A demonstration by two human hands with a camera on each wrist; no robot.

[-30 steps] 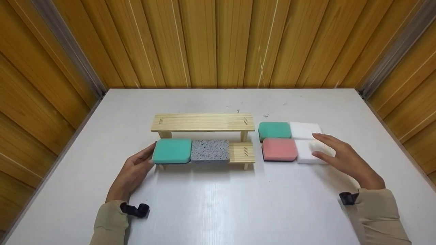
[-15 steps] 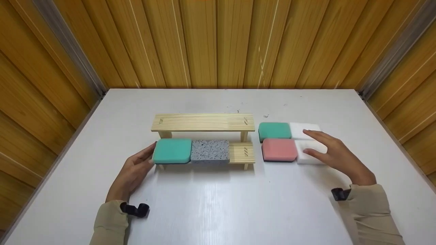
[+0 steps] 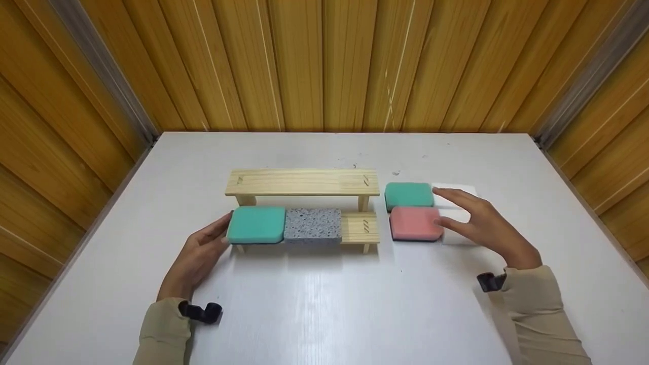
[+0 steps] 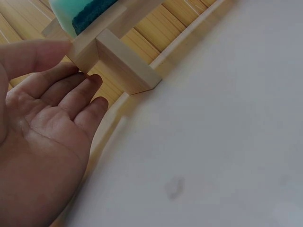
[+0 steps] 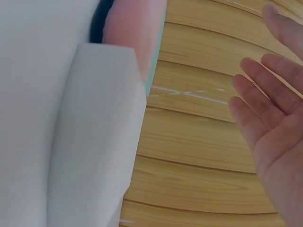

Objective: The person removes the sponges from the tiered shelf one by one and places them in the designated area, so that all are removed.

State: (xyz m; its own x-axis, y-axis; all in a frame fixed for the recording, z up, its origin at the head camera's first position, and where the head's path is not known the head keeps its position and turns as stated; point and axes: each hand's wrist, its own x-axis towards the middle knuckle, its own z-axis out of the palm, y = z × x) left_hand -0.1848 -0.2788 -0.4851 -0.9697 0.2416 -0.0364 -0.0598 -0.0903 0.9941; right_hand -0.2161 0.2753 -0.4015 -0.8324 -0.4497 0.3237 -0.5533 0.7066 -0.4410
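A low wooden bench (image 3: 359, 226) carries a turquoise sponge (image 3: 256, 224) on its left and a speckled grey sponge (image 3: 313, 224) beside it. My left hand (image 3: 195, 256) holds the bench's left end, thumb at the front corner; in the left wrist view some fingertips pass behind the wood. To the right, a green sponge (image 3: 409, 194) and a pink sponge (image 3: 416, 223) lie one behind the other, each with a white sponge (image 3: 459, 238) at its right. Over the white ones hovers my right hand (image 3: 481, 223), fingers spread and holding nothing, thumb tip overlapping the pink sponge's edge.
Behind the low bench stands a taller wooden bench (image 3: 301, 182) with nothing on it. All of it is on a white table (image 3: 329, 304), closed in by yellow wood-grain walls (image 3: 294, 66) at the back and sides.
My right hand has moved left across the white sponges to the edges of the pink and green ones. The left hand, benches and sponges have stayed in place.
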